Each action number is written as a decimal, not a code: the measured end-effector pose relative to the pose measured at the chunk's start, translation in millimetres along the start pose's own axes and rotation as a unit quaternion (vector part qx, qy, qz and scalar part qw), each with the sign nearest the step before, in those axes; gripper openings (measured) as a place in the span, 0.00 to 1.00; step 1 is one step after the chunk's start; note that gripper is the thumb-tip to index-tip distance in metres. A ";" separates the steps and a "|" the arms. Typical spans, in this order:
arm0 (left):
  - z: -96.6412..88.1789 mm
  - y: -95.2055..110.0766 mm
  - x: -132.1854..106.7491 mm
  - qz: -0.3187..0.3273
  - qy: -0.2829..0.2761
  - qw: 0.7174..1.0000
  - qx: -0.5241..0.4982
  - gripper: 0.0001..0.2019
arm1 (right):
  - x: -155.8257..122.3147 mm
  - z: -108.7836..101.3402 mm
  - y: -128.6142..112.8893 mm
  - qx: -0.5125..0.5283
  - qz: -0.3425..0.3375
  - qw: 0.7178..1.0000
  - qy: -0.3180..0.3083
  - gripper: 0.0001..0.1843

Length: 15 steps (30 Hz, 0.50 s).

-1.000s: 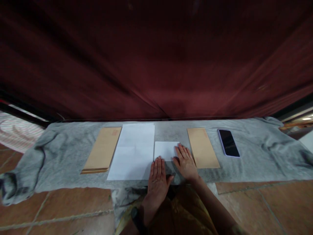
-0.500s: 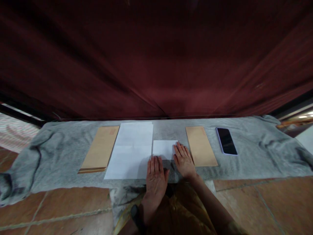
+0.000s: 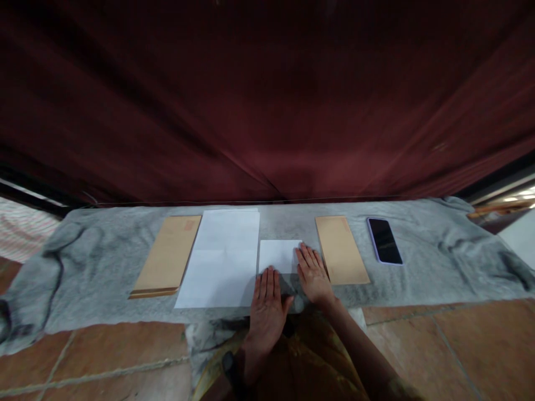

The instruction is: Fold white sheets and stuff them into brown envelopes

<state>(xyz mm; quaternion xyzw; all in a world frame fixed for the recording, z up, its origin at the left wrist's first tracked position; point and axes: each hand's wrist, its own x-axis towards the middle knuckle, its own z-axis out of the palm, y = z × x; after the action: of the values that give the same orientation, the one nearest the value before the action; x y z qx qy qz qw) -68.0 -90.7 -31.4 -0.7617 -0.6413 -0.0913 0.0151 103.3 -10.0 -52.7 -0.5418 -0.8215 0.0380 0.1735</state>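
A small white rectangle of paper (image 3: pixel 278 255), which looks folded, lies flat on the grey cloth. My left hand (image 3: pixel 268 303) rests palm down with fingers stretched out, its fingertips on the paper's near left edge. Flat on the paper's right edge are the outstretched fingers of my right hand (image 3: pixel 313 275). Directly left of the small paper lies a stack of large white sheets (image 3: pixel 221 256). A brown envelope (image 3: pixel 341 250) lies just right of my right hand.
Farther left is a stack of brown envelopes (image 3: pixel 167 256). A phone (image 3: pixel 384 240) in a purple case lies at the right. The grey cloth (image 3: pixel 430 267) covers the table, a dark red curtain (image 3: pixel 267 111) hangs behind it, and floor tiles (image 3: pixel 117 348) show in front.
The view has shifted slightly, moving everything a little to the left. My left hand's fingertips sit slightly farther right along the small paper's near edge. My right hand stays on its right edge.
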 end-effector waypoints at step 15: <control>11.2 -3.0 82.4 0.053 -0.001 0.998 -0.035 0.27 | 0.9 3.4 6.2 0.010 -0.016 1.000 -0.005 0.29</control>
<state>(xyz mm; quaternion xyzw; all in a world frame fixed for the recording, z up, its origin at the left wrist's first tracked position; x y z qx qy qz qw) -56.3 -8.3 -29.6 -0.7947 -0.5966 -0.1118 -0.0078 107.3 -6.3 -57.2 -0.5267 -0.8304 0.0461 0.1758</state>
